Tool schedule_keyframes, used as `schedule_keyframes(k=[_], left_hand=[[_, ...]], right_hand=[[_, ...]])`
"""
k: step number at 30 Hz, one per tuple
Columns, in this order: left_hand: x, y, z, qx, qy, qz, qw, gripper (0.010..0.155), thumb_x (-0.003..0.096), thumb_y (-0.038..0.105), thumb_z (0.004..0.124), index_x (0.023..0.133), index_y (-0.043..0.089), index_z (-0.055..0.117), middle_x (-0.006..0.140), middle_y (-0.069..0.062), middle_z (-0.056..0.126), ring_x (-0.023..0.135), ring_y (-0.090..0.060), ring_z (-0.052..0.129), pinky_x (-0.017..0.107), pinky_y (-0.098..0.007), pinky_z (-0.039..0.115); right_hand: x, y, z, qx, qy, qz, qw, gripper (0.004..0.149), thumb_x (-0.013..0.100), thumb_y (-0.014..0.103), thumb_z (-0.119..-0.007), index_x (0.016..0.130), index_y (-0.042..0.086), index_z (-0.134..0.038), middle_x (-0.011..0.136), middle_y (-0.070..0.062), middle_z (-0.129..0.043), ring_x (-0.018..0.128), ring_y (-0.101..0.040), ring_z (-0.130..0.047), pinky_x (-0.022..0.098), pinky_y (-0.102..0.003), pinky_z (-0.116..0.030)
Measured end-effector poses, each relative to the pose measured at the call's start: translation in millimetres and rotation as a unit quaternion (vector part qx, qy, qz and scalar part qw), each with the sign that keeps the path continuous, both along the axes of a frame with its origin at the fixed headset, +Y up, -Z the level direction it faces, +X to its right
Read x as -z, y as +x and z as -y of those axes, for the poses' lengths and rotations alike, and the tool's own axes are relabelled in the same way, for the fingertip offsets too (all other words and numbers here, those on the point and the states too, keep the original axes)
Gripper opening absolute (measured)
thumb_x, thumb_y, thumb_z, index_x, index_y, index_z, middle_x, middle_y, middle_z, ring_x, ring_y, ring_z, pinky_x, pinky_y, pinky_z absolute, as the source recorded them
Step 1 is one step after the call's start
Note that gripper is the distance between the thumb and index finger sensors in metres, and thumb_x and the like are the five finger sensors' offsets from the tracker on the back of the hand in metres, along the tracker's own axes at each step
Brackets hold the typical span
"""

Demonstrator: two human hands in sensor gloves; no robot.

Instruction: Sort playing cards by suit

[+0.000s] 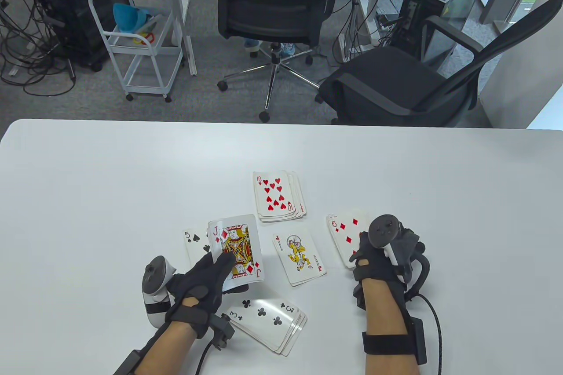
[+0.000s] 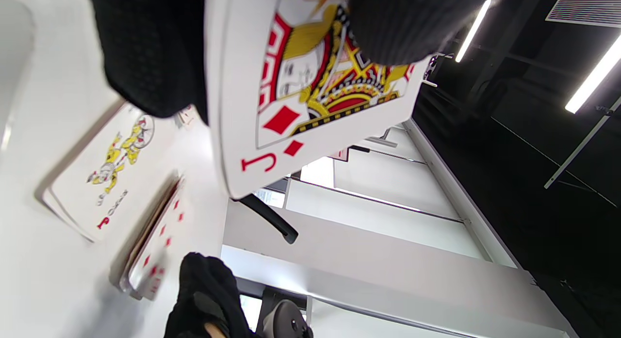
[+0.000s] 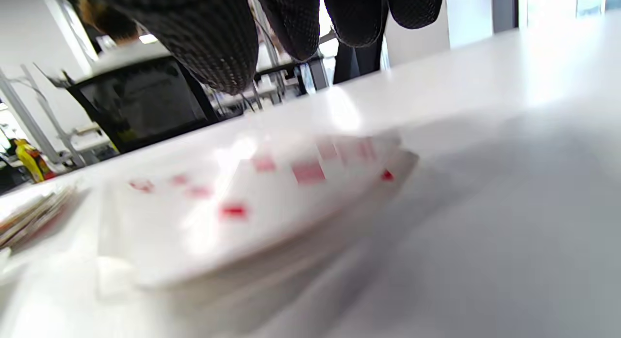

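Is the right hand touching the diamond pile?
Cannot tell. In the table view the right hand overlaps the diamond pile; the blurred right wrist view shows fingertips above it.

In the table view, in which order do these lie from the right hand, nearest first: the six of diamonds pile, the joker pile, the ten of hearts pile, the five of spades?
Measured from the right hand:
1. Six of diamonds pile: partly under the hand, at its left.
2. Joker pile: further left, centre of the table.
3. Ten of hearts pile: up and left, toward the far edge.
4. Five of spades: far left, behind the left hand's cards.
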State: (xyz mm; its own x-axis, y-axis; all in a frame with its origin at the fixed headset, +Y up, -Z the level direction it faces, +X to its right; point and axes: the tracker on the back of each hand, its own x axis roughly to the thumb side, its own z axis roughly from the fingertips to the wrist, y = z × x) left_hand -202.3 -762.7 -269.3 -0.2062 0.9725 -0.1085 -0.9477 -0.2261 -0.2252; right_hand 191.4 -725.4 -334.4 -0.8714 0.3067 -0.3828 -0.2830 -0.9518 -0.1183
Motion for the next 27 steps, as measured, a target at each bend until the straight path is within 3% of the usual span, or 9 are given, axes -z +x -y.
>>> schedule_keyframes(k=[5, 10, 12, 14, 15, 17, 22, 27], left_hand=[[0, 1, 1, 0.001, -0.002, 0.001, 1.0, 0.05, 0.0539, 0.048, 0.078, 0.096, 0.022, 0.075, 0.089, -0.001, 0.094, 0.074, -0.028, 0.101, 0.047, -0.039, 0.094], [-1, 1, 1, 0.003, -0.003, 0.001, 1.0, 0.051, 0.0544, 0.046, 0.077, 0.098, 0.021, 0.072, 0.091, -0.002, 0.091, 0.076, -0.029, 0.1, 0.048, -0.039, 0.094], [-1, 1, 2, 0.006, -0.005, 0.001, 1.0, 0.051, 0.0544, 0.045, 0.076, 0.099, 0.021, 0.071, 0.092, -0.002, 0.09, 0.076, -0.029, 0.099, 0.048, -0.04, 0.093], [-1, 0, 1, 0.008, -0.005, 0.001, 1.0, 0.051, 0.0544, 0.045, 0.076, 0.099, 0.021, 0.071, 0.092, -0.002, 0.09, 0.076, -0.029, 0.099, 0.048, -0.039, 0.094], [-1, 0, 1, 0.008, -0.004, 0.0, 1.0, 0.051, 0.0544, 0.045, 0.076, 0.099, 0.021, 0.071, 0.092, -0.002, 0.09, 0.076, -0.029, 0.099, 0.048, -0.039, 0.094], [-1, 0, 1, 0.012, -0.002, -0.004, 1.0, 0.05, 0.0542, 0.045, 0.077, 0.099, 0.022, 0.072, 0.092, -0.002, 0.09, 0.076, -0.029, 0.1, 0.048, -0.039, 0.094], [-1, -1, 1, 0.021, 0.001, -0.01, 1.0, 0.049, 0.0537, 0.045, 0.079, 0.098, 0.023, 0.073, 0.091, 0.0, 0.092, 0.075, -0.027, 0.101, 0.047, -0.038, 0.095], [-1, -1, 1, 0.025, 0.003, -0.011, 1.0, 0.049, 0.0533, 0.044, 0.08, 0.097, 0.023, 0.074, 0.09, 0.0, 0.093, 0.074, -0.026, 0.102, 0.047, -0.038, 0.095]], right_hand=[[-9, -27, -14, 0.025, 0.049, -0.061, 0.997, 0.062, 0.057, 0.039, -0.079, 0.107, 0.012, -0.055, 0.112, -0.023, -0.044, 0.103, -0.053, -0.034, 0.066, -0.076, -0.026], [-22, -70, -25, 0.094, 0.102, -0.168, 0.976, 0.062, 0.057, 0.047, -0.074, 0.106, 0.013, -0.058, 0.111, -0.024, -0.047, 0.103, -0.053, -0.035, 0.066, -0.076, -0.026], [-28, -88, -28, 0.134, 0.131, -0.219, 0.958, 0.06, 0.057, 0.048, -0.073, 0.104, 0.013, -0.061, 0.111, -0.023, -0.049, 0.103, -0.052, -0.038, 0.066, -0.076, -0.027], [-31, -106, -29, 0.205, 0.161, -0.304, 0.916, 0.058, 0.057, 0.049, -0.073, 0.102, 0.014, -0.065, 0.11, -0.022, -0.054, 0.103, -0.051, -0.042, 0.067, -0.075, -0.032], [-33, -114, -27, 0.241, 0.16, -0.328, 0.899, 0.056, 0.057, 0.048, -0.073, 0.099, 0.012, -0.069, 0.109, -0.023, -0.054, 0.102, -0.052, -0.041, 0.066, -0.075, -0.031], [-38, -129, -23, 0.287, 0.14, -0.341, 0.884, 0.054, 0.057, 0.048, -0.073, 0.096, 0.011, -0.072, 0.109, -0.023, -0.055, 0.102, -0.052, -0.041, 0.067, -0.075, -0.03], [-47, -152, -17, 0.227, 0.121, -0.369, 0.893, 0.056, 0.056, 0.051, -0.074, 0.095, 0.012, -0.069, 0.108, -0.022, -0.055, 0.102, -0.052, -0.043, 0.067, -0.075, -0.032], [-51, -164, -14, 0.219, 0.093, -0.398, 0.886, 0.059, 0.055, 0.054, -0.078, 0.094, 0.011, -0.068, 0.108, -0.022, -0.056, 0.101, -0.052, -0.047, 0.067, -0.075, -0.033]])
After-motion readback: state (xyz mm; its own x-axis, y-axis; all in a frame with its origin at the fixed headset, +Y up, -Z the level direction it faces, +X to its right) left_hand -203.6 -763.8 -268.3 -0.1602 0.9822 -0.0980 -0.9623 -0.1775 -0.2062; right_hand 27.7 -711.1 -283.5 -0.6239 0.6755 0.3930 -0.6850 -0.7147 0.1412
